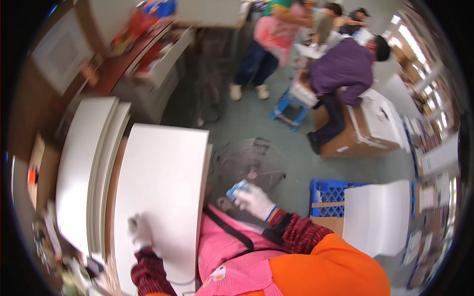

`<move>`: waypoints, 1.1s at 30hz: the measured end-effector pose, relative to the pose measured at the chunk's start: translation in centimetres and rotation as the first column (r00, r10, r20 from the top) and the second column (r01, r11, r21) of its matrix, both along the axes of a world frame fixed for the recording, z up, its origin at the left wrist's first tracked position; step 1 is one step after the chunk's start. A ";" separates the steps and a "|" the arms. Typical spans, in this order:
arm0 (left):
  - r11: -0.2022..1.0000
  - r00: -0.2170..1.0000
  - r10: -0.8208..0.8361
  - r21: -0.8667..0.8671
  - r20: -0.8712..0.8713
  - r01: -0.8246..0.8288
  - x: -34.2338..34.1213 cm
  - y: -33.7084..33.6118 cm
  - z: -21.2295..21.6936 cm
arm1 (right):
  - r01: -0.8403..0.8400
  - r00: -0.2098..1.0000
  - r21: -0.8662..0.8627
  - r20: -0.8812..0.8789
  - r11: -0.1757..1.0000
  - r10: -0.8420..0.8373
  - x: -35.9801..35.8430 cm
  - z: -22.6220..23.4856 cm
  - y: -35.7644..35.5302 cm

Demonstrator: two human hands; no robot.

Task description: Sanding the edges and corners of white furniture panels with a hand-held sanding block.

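A smooth white panel [163, 177] lies on top of a stack in front of me to the left. My left hand [140, 231], in a white glove with greyish fingertips, is over the panel's near left part; motion smears its fingers, and nothing shows in them. Out past the panel's right edge, my right hand [254, 202], also gloved in white, grips a small light-blue and white object [238, 189] whose kind I cannot make out.
More white panels [81, 172] stand to the left. A round floor fan [252, 160] is ahead. On the right are a blue plastic pallet [328, 190] and a white sheet [377, 217]. Farther off, a person in purple [343, 66] sits beside a large carton [353, 128]; others stand behind.
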State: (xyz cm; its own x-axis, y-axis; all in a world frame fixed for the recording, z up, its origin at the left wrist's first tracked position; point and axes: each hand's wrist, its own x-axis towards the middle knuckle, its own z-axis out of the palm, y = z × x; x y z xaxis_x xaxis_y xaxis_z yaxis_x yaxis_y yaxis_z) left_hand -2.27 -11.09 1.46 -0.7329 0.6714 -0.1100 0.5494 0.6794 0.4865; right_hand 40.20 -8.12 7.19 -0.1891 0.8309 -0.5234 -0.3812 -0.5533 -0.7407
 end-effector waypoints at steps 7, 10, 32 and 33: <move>0.992 0.983 0.006 0.123 -0.182 0.016 -0.5 0.3 -0.6 | 0.034 0.944 0.265 0.307 0.964 -0.118 -1.7 -2.1 9.8; 0.985 0.993 0.028 0.173 -0.117 -0.008 -0.5 -0.3 -1.2 | 0.094 0.939 0.319 0.285 0.943 -0.190 -3.3 -1.8 14.2; 0.973 0.989 0.138 0.191 -0.044 -0.127 -0.8 -0.5 -2.7 | -0.251 0.740 0.593 0.627 0.765 -0.243 -5.0 -6.6 25.5; 0.971 0.989 0.142 0.199 -0.038 -0.132 -0.9 -0.6 -2.8 | -0.314 0.696 0.602 0.672 0.734 -0.254 -5.2 -6.2 25.1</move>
State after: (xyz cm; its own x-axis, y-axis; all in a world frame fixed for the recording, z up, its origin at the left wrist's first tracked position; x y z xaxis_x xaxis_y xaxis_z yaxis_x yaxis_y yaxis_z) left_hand -3.17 -11.72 -1.33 -0.8205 0.5691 0.0533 0.4854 0.6445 0.5907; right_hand 35.04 16.94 0.94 -0.0542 0.9875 0.1478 0.3866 0.1573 -0.9087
